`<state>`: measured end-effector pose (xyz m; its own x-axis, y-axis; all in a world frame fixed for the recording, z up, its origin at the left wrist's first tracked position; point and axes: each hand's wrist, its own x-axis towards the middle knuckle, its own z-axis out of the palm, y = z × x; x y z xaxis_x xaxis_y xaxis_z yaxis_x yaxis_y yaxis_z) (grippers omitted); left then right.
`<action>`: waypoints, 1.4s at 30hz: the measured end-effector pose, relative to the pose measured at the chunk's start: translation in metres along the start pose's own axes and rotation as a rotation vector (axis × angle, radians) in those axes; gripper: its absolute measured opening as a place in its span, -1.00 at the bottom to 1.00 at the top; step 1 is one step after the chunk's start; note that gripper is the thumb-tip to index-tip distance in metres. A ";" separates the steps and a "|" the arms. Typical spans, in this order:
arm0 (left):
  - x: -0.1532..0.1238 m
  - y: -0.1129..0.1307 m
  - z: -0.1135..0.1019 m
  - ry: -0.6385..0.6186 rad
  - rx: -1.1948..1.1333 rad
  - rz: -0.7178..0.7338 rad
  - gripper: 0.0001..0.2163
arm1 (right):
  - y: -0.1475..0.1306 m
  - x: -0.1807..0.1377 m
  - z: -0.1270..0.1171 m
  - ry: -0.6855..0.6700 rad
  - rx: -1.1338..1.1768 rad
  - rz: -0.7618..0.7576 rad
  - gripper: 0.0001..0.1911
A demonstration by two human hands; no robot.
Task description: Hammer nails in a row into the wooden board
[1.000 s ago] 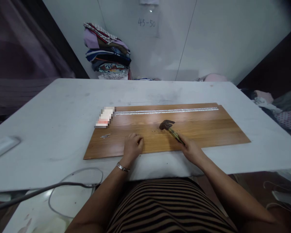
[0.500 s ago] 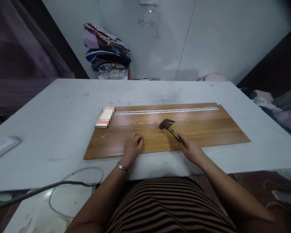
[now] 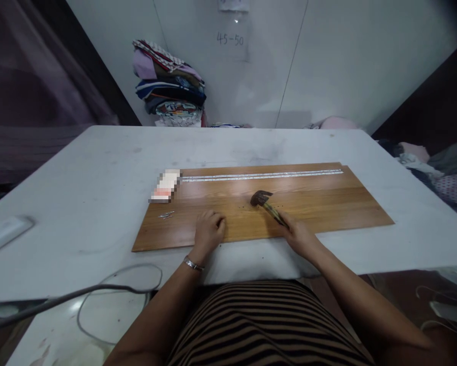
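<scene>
A claw hammer [image 3: 262, 198] with a dark, rusty-looking head is in my right hand [image 3: 300, 235], which is closed round its handle. The hammer head is over the middle of a brown wood-grain board [image 3: 327, 201], among a row of small dark dots. My left hand [image 3: 209, 230] rests on the board's near part with its fingers curled in; whatever may be inside them is hidden. Left of that hand lies a small group of nails [image 3: 166, 215]. A pale strip with marks like a ruler [image 3: 262, 176] runs along the board's far side.
A blurred-out white and orange item [image 3: 166, 186] sits at the board's far left corner. The board lies on a white table [image 3: 79, 203]. A dark cable [image 3: 94, 288] crosses the near left edge. Folded cloth [image 3: 171, 84] is stacked against the wall behind.
The hammer head has dipped a little and its claw has turned slightly. My left hand stays in place on the board.
</scene>
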<state>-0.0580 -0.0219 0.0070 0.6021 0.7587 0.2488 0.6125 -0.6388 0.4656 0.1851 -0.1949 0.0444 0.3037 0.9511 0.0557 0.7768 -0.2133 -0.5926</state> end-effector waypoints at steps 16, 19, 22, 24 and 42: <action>-0.001 -0.002 0.001 0.013 -0.014 0.012 -0.87 | -0.002 -0.001 -0.002 -0.049 0.004 -0.002 -0.51; 0.000 -0.001 0.001 0.007 -0.009 0.008 -0.86 | -0.001 -0.001 -0.002 -0.027 0.008 -0.003 -0.48; 0.000 0.000 0.000 -0.005 -0.003 -0.004 -0.86 | -0.001 -0.001 -0.001 -0.023 -0.004 0.010 -0.47; 0.000 0.000 -0.001 -0.009 -0.001 -0.012 -0.86 | -0.001 -0.001 0.000 -0.039 0.007 0.013 -0.49; -0.001 -0.001 0.000 -0.008 -0.015 -0.006 -0.86 | 0.000 -0.001 -0.002 -0.019 0.029 0.001 -0.48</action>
<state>-0.0590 -0.0217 0.0060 0.6025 0.7615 0.2391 0.6083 -0.6320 0.4801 0.1858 -0.1963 0.0464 0.2938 0.9551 0.0393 0.7596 -0.2084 -0.6161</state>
